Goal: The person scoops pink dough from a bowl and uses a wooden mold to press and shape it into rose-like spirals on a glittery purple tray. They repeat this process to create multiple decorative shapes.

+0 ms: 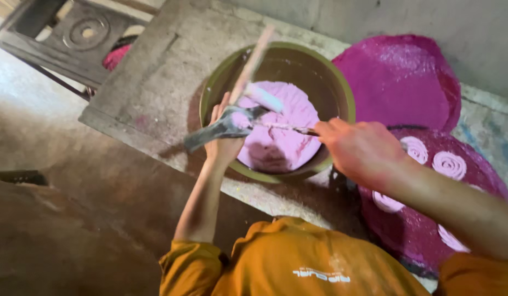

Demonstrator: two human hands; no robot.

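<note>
Observed from above: a round olive-green bowl (342, 93) sits on a grey concrete slab (155, 71), holding a mound of pale pink paste (278, 131).

The left hand (224, 140) is at the bowl's near-left rim, fingers curled around a blurred pale wooden stick (253, 60) — its long axis rises from the hand up and away, tip pointing to the far side. A grey flat blade (213, 131) juts leftward beside that hand.

The right hand (361, 151) is closed, knuckles up, at the near-right rim, gripping a thin paste-coated rod (284, 127) — lying nearly level, pointing left across the paste toward the left hand.

Magenta round mats (399, 77) lie to the right, one bearing pale pink spirals (449, 164).
</note>
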